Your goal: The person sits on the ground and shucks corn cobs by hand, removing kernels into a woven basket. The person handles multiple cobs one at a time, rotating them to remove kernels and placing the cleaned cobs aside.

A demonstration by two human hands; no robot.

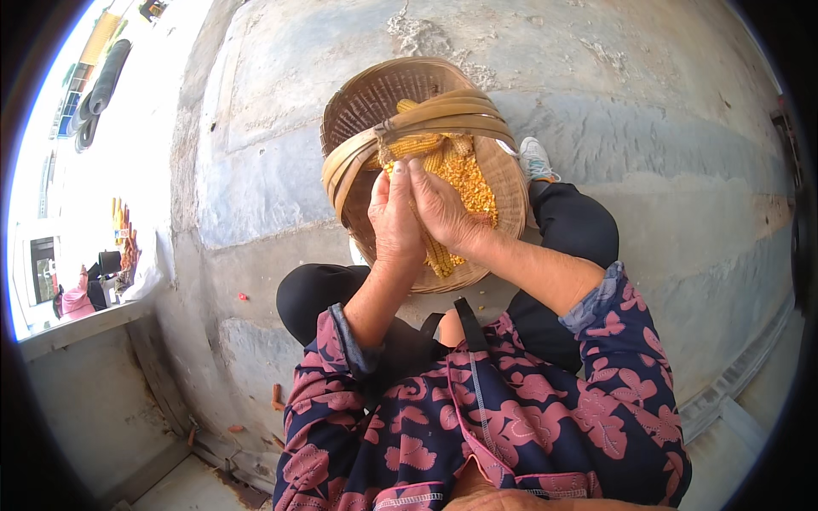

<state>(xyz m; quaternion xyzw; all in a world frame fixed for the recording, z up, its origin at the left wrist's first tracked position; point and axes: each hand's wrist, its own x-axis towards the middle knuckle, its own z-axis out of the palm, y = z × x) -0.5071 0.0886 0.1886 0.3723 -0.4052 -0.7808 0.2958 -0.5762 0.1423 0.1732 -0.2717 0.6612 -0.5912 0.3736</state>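
Both of my hands meet over a woven bamboo basket [505, 172], under its arched handle [441, 114]. My left hand [397, 217] grips an ear of dried yellow corn [388, 167], whose kernels show at the fingertips. My right hand [444, 207] presses against the same ear, thumbs side by side; most of it is hidden by my fingers. Loose corn kernels [470, 182] cover the right part of the basket. Whole ears of corn [414, 145] lie beyond my fingers. Below my wrists another length of corn ear [439, 259] shows; whether it joins the held one, I cannot tell.
The basket stands on a worn concrete floor [287, 185] between my knees, near my white shoe [535, 158]. A low ledge [83, 329] runs at the left, with a pink item [77, 300] beyond it. Small orange-brown pieces [277, 397] lie on the floor.
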